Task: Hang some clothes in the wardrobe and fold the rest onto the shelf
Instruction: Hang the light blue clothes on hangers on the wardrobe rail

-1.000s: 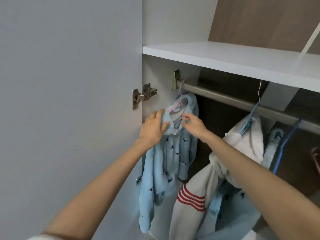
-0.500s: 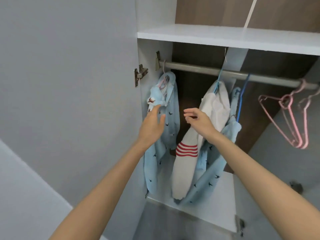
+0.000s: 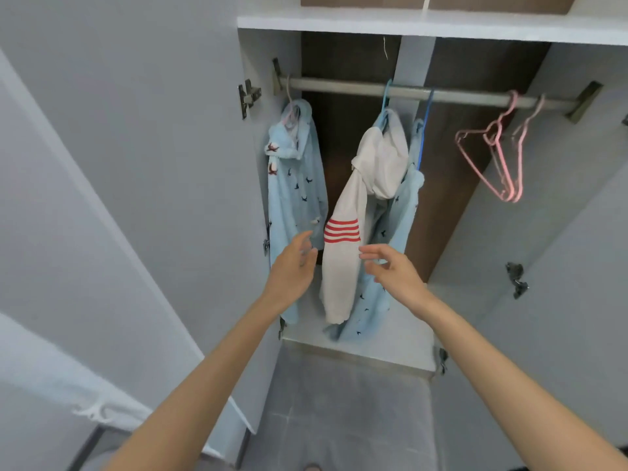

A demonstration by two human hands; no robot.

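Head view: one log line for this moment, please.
hands: left, right open, empty | rail: three garments hung | pink hangers: bare

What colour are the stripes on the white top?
Red stripes, four of them, clearest in the head view.

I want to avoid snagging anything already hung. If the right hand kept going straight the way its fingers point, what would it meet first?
Probably the white garment with red stripes: the right hand is open, its fingers aimed left toward that hanging sleeve. Depth is unclear, so it might pass just in front.
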